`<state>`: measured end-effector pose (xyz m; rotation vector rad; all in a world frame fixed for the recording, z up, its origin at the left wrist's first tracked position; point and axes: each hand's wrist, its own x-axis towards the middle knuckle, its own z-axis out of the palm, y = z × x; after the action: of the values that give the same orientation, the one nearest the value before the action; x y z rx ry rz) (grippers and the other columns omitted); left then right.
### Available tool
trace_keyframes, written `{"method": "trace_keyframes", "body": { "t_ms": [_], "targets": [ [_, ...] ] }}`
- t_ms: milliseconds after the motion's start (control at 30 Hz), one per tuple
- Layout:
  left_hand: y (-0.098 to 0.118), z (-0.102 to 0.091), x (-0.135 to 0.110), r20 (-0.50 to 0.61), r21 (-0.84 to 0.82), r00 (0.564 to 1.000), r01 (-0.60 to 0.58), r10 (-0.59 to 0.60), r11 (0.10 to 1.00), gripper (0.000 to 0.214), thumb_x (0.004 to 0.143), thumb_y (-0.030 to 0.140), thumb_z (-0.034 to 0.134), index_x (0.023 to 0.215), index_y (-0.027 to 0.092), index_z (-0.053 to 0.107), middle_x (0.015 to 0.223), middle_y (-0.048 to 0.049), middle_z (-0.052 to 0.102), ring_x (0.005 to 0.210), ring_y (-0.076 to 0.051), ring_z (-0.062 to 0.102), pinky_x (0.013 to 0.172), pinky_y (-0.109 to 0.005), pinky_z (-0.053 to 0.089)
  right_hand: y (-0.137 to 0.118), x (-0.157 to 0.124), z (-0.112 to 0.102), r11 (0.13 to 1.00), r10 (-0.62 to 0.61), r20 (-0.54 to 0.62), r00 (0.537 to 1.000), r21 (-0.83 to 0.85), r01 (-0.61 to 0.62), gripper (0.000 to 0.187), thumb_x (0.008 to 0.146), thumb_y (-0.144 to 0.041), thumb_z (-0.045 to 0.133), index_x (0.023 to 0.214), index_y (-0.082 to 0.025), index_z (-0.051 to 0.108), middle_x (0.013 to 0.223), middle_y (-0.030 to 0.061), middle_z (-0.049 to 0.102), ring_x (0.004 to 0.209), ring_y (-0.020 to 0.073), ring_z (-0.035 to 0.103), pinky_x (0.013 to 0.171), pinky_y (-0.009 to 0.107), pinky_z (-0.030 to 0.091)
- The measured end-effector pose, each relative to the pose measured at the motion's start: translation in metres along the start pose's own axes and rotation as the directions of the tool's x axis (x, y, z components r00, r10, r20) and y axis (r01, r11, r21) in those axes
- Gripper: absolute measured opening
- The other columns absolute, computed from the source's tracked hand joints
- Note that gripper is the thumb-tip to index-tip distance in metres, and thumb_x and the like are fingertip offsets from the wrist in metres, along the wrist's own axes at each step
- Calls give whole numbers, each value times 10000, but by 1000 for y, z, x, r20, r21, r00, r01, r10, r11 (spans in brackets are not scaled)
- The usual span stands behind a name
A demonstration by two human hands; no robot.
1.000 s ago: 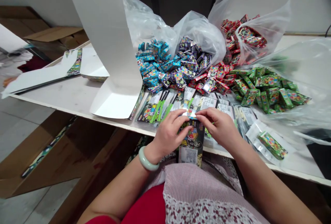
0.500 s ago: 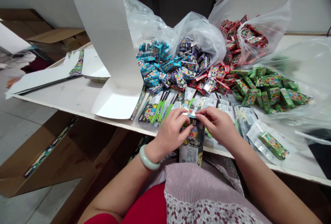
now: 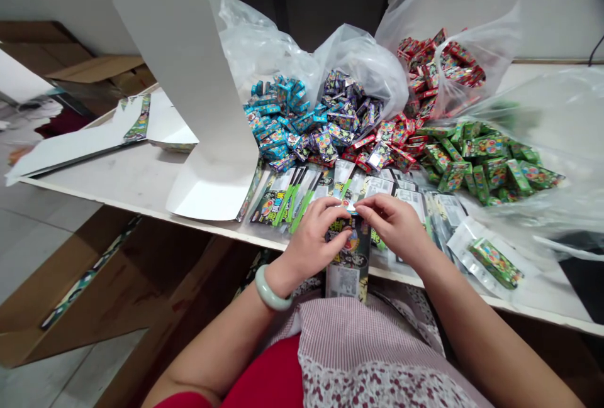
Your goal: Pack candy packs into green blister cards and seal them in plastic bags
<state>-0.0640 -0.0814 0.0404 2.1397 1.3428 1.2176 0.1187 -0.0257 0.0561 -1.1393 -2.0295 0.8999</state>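
A black printed pouch (image 3: 348,279) with a pale text panel hangs upright over the table's front edge, just above my lap. At its top edge, my left hand (image 3: 315,235) pinches the left side, with a pale green bangle on the wrist. My right hand (image 3: 395,226) pinches the same edge with thumb and forefinger, close to the left fingertips. My fingers partly cover the pouch's opening, so whether it is open cannot be made out. Behind the hands lie several flat pouches (image 3: 278,202) with black and green print. A clear pouch holding green packets (image 3: 494,260) lies to the right.
Heaps of small blue packets (image 3: 274,128), purple packets (image 3: 346,115), red packets (image 3: 401,137) and green packets (image 3: 495,159) spill from clear plastic bags along the back. A white folded card box (image 3: 207,188) stands at left. Cardboard cartons (image 3: 89,288) sit below the table.
The view has shifted slightly, so the table's things appear a little further left. Both hands keep their pinch on the pouch's top edge, nearly unmoved.
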Motion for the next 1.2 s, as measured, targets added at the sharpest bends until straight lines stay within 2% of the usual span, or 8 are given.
{"method": "trace_keyframes", "body": {
  "t_ms": [600, 833, 1000, 1100, 1200],
  "targets": [
    [1, 1, 2, 17, -31, 999, 33, -33, 999, 227, 835, 150, 633, 1041, 219, 568, 1157, -88, 557, 1153, -244, 533, 995, -459, 447, 0, -1, 1, 999, 33, -9, 999, 42, -32, 175, 889, -320, 569, 875, -190, 685, 820, 39, 686, 731, 162, 615, 668, 296, 460],
    [7, 0, 6, 35, -56, 992, 125, -123, 991, 240, 787, 128, 676, 929, 208, 499, 1110, -78, 578, 1138, -246, 522, 979, -436, 419, -1, -1, 3, 995, 61, 16, 998, 80, -62, 156, 863, -327, 594, 858, -190, 669, 814, 38, 657, 676, 147, 593, 635, 296, 453],
    [14, 4, 7, 20, -143, 984, 179, -178, 973, 296, 749, 104, 686, 866, 215, 437, 1149, -91, 545, 1140, -247, 505, 979, -437, 395, -5, 2, 1, 946, 161, 115, 980, 265, -186, 191, 821, -381, 617, 825, -191, 634, 759, 21, 640, 637, 141, 565, 590, 284, 438],
    [18, 8, 7, 24, -192, 985, 174, -173, 966, 296, 756, 102, 673, 858, 219, 421, 1168, -98, 529, 1163, -249, 488, 992, -439, 380, -4, 4, -3, 900, 185, 194, 964, 360, -245, 207, 783, -395, 647, 788, -192, 604, 727, -2, 620, 632, 132, 547, 598, 275, 429],
    [20, 11, 7, 35, -213, 988, 157, -153, 964, 268, 777, 93, 641, 858, 220, 419, 1173, -98, 527, 1168, -245, 482, 996, -438, 373, -1, 4, -6, 870, 197, 223, 955, 409, -275, 239, 749, -408, 682, 763, -189, 586, 721, -14, 607, 631, 125, 535, 602, 270, 417]
  ]
}}
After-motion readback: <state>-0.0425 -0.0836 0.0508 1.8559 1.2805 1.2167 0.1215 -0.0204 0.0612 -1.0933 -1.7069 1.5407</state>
